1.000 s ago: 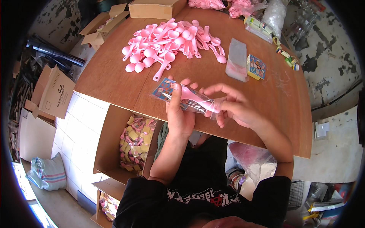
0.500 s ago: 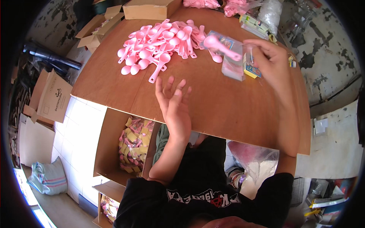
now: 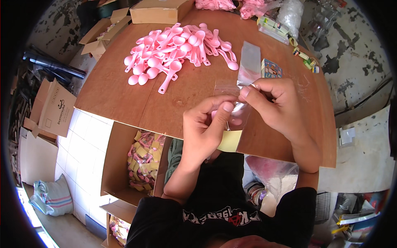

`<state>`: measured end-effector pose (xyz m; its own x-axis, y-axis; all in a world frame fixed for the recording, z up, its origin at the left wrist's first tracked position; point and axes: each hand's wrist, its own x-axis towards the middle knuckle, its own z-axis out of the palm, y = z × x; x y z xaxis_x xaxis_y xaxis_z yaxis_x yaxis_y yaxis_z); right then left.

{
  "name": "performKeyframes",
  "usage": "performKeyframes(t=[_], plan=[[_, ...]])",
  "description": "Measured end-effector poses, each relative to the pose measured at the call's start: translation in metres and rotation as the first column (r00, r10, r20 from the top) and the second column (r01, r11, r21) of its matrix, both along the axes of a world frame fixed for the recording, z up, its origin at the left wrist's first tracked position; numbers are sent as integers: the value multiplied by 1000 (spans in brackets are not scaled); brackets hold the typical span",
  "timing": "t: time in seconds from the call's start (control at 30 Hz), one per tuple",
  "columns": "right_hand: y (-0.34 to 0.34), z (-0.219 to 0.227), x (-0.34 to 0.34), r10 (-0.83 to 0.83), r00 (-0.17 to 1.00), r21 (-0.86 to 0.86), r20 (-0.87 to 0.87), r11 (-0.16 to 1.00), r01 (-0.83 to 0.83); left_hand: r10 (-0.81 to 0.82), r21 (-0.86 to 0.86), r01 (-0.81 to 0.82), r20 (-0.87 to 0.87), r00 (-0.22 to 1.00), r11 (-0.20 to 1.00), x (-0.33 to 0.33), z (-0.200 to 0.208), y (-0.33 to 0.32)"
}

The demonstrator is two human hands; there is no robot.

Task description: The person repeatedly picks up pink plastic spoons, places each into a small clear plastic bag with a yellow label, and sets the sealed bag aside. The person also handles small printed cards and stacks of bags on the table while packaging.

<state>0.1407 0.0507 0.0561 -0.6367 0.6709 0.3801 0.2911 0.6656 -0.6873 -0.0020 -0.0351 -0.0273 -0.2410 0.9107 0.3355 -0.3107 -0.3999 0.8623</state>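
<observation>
Both hands meet over the table's front edge around a small clear plastic bag (image 3: 244, 120). My left hand (image 3: 206, 126) pinches it between thumb and fingers on the left side. My right hand (image 3: 275, 103) is closed on its upper right part. A yellow card (image 3: 230, 141) sticks out below my left fingers, by the bag's lower end. A bit of pink shows between my left fingers; I cannot make out what it is. Beyond my hands to the left lies a heap of pink measuring scoops (image 3: 182, 45). Past my right hand lies a stack of clear bags (image 3: 250, 58).
A small blue printed box (image 3: 271, 69) stands beside the bag stack. Yellow-green strips (image 3: 304, 56) lie along the right edge. At the back are a closed cardboard box (image 3: 159, 11) and pink bundles (image 3: 215, 4). An open carton (image 3: 113, 159) of packed scoops stands below, left.
My right hand has come down from beside the bag stack to the front edge. My left hand, open before, has closed on the clear bag. The yellow card now shows below it.
</observation>
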Motion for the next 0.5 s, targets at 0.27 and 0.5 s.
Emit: performKeyframes(t=[0.27, 0.5], plan=[[-3, -2, -5, 104, 994, 586, -23, 807, -71, 167, -82, -180, -141, 976, 980, 2, 3, -8], [-7, -10, -4, 41, 988, 673, 149, 728, -132, 320, 78, -327, -512, 797, 942, 4, -4, -10]])
